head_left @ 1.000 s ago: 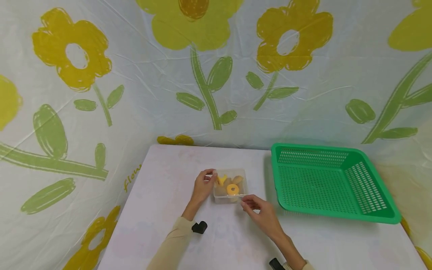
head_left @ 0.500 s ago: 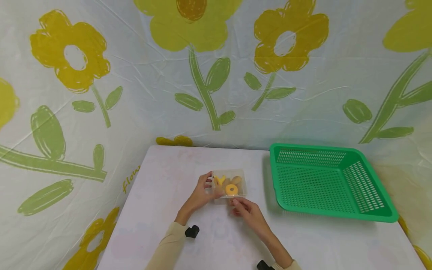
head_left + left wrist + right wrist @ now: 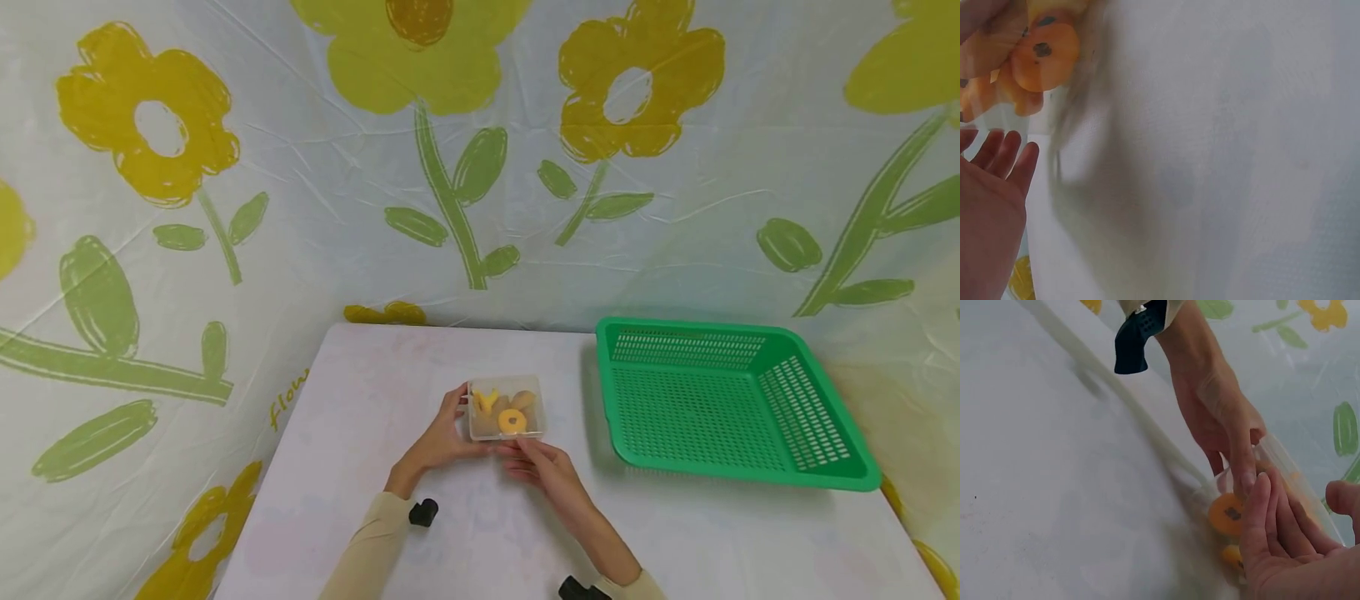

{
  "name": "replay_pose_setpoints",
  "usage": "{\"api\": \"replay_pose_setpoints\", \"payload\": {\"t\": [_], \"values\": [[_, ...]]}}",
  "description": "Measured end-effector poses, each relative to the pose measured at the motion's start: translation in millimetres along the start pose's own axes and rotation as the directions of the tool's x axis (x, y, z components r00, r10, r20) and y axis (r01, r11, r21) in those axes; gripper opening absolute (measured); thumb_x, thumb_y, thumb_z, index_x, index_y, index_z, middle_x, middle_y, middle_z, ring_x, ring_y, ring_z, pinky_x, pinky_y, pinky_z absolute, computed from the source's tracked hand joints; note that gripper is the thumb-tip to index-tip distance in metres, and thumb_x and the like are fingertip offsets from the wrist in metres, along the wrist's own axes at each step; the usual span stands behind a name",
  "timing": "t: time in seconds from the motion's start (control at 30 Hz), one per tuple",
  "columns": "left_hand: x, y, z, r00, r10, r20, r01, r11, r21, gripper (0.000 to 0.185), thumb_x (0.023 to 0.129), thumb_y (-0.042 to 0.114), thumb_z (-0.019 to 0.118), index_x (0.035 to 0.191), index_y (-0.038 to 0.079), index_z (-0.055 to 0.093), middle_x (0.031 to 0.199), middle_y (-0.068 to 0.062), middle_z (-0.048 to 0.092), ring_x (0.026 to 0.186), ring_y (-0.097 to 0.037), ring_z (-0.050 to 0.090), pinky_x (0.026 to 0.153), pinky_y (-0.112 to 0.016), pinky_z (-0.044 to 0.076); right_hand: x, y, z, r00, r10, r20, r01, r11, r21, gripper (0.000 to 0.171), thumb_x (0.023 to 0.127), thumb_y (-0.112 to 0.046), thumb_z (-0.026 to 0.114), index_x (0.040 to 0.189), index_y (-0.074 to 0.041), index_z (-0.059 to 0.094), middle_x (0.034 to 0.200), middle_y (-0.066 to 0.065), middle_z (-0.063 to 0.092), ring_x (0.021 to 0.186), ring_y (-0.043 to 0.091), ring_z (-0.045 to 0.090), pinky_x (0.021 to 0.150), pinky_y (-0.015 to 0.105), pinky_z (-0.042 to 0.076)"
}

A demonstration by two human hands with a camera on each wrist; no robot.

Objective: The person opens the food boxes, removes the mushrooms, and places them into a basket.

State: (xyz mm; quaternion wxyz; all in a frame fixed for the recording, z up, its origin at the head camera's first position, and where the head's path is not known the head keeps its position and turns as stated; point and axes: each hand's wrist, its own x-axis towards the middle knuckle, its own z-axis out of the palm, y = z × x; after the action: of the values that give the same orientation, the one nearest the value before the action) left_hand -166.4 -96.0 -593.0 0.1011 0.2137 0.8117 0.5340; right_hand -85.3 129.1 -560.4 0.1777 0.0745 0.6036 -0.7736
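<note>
A small clear plastic box (image 3: 536,385) is between both hands over the table's middle. Through its clear plastic show an orange ring-shaped piece (image 3: 512,431), a yellow forked piece (image 3: 487,402) and tan rounded pieces (image 3: 524,400). My left hand (image 3: 432,442) holds the box's left side, fingers behind and thumb toward the front. At the front edge my right hand (image 3: 557,482) holds the box with thumb above and fingers below. The right wrist view shows those fingers (image 3: 1272,519) mostly straight against the box. Whether the lid is fully seated I cannot tell.
A green perforated basket (image 3: 772,479) stands on the right of the white table (image 3: 375,375), near the box. Curtains with printed yellow flowers (image 3: 157,129) enclose the back and sides. Black wrist cameras (image 3: 423,512) sit on both sleeves.
The left thumb has shifted over the box and down to its front. My right hand has moved left from the front right corner to the middle of the front edge.
</note>
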Motion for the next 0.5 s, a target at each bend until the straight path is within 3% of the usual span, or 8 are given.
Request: {"api": "replay_pose_setpoints", "payload": {"t": [0.1,0.27,0.5], "values": [[0.8,-1.0,0.3,1.000,0.020,-0.017,-0.019,1.000,0.019,0.113,0.075,0.022,0.093,0.159,-0.001,0.020,0.152,-0.016,0.036,0.136,-0.032,0.040,0.112,-0.053,0.038,3,-1,4,0.999,0.031,-0.016,-0.030,0.999,0.029,0.055,0.103,-0.042,0.061,0.126,0.009,0.065,0.119,0.018,0.073,0.103,0.027,0.072,0.085,0.032,0.059],[2.2,-1.6,-0.6,0.999,0.040,-0.033,-0.039,0.999,0.022,0.112,0.073,0.020,0.094,0.157,-0.004,0.024,0.149,-0.016,0.041,0.136,-0.031,0.042,0.111,-0.052,0.039,8,-4,13,0.991,0.067,-0.117,-0.064,0.998,0.023,0.056,0.098,-0.048,0.066,0.115,0.006,0.072,0.105,0.013,0.077,0.089,0.020,0.074,0.072,0.027,0.060],[4.5,-4.1,-0.7,0.999,0.023,-0.025,-0.022,0.998,0.052,0.114,0.072,0.024,0.096,0.157,-0.002,0.026,0.147,-0.011,0.043,0.135,-0.027,0.041,0.111,-0.049,0.038,13,0,18,0.976,0.038,-0.216,-0.034,0.999,0.025,0.048,0.098,-0.042,0.069,0.103,0.005,0.077,0.092,0.012,0.078,0.075,0.015,0.074,0.064,0.025,0.059]]}}
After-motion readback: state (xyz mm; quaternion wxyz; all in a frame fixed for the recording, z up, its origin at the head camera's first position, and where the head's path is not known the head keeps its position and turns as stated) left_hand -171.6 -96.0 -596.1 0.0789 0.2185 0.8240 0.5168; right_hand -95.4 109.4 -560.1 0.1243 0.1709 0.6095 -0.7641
